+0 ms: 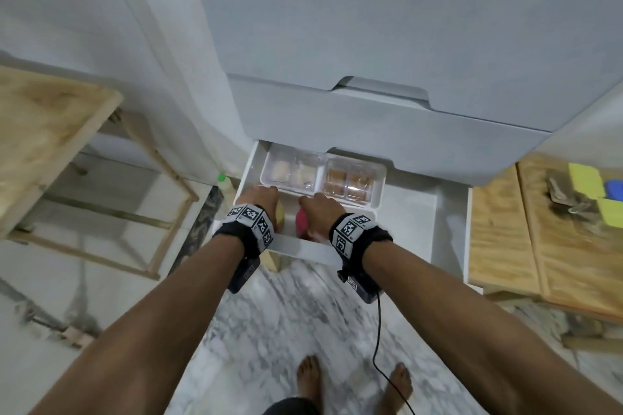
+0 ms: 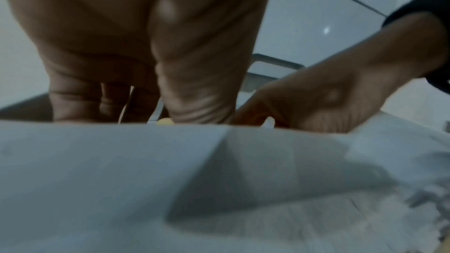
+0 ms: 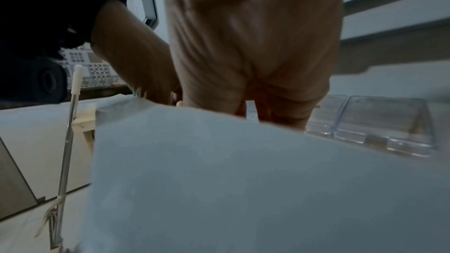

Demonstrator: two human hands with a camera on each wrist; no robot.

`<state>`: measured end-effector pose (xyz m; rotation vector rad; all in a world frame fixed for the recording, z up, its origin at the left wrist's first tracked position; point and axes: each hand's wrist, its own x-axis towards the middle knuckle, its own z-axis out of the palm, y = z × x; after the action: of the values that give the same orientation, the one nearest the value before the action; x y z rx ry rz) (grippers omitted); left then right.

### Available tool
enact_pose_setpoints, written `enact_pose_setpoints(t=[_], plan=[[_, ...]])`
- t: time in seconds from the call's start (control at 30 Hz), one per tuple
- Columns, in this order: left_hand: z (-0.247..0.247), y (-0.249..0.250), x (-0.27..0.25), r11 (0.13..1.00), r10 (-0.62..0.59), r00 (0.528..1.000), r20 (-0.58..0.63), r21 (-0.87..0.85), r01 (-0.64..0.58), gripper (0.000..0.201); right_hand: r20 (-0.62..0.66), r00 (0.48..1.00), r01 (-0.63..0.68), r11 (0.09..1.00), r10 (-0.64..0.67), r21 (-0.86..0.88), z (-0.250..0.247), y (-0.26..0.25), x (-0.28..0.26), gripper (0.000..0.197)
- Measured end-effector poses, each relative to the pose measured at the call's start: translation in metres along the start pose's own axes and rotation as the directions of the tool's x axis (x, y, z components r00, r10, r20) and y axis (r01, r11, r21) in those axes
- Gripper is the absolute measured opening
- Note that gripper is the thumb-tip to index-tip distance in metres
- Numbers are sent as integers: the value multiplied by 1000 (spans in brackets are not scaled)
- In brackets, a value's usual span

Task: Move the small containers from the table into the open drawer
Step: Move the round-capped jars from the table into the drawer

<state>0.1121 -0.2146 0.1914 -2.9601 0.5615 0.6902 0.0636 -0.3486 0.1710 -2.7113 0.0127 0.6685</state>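
Both arms reach up the middle of the head view. Left hand (image 1: 261, 197) covers a yellow container (image 1: 279, 216) and right hand (image 1: 318, 209) a red container (image 1: 302, 221), low in the open drawer (image 1: 414, 212); their grip cannot be seen. Clear boxes (image 1: 323, 175) sit above.

Left wrist view: drawer front (image 2: 121, 170) hides the fingers.

Right wrist view: same.

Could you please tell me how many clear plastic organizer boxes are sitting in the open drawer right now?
2. One clear box sits at the back left of the drawer; the other clear box is beside it on the right. The cabinet may hide more.
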Motion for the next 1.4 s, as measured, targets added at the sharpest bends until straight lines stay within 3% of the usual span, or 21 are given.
enact_pose_setpoints(t=[0.23, 0.5, 0.8, 0.97, 1.1, 1.27, 1.4], plan=[[7, -1, 14, 1000, 1, 999, 52, 6, -1, 33, 79, 996, 29, 999, -31, 22, 0, -9, 19, 31], [5, -3, 15, 999, 34, 995, 91, 4, -35, 35, 143, 989, 20, 998, -29, 61, -2, -12, 23, 40], [-23, 34, -12, 998, 54, 998, 11, 18, -55, 40, -13, 1000, -14, 991, 16, 134, -27, 25, -37, 63], [-37, 104, -31, 989, 146, 987, -64, -23, -148, 43, -180, 981, -25, 971, 70, 238, -60, 73, -101, 54], [-38, 180, -46, 963, 263, 948, -179, -11, -269, 39, -277, 945, -71, 937, 173, 343, -71, 137, -163, 49], [-32, 305, -79, 909, 399, 878, -266, -13, -417, 35, -285, 901, -200, 896, 328, 397, -71, 245, -251, 48], [-20, 408, -98, 874, 476, 847, -236, 13, -487, 37, -278, 854, -315, 862, 440, 397, -72, 333, -319, 47]])
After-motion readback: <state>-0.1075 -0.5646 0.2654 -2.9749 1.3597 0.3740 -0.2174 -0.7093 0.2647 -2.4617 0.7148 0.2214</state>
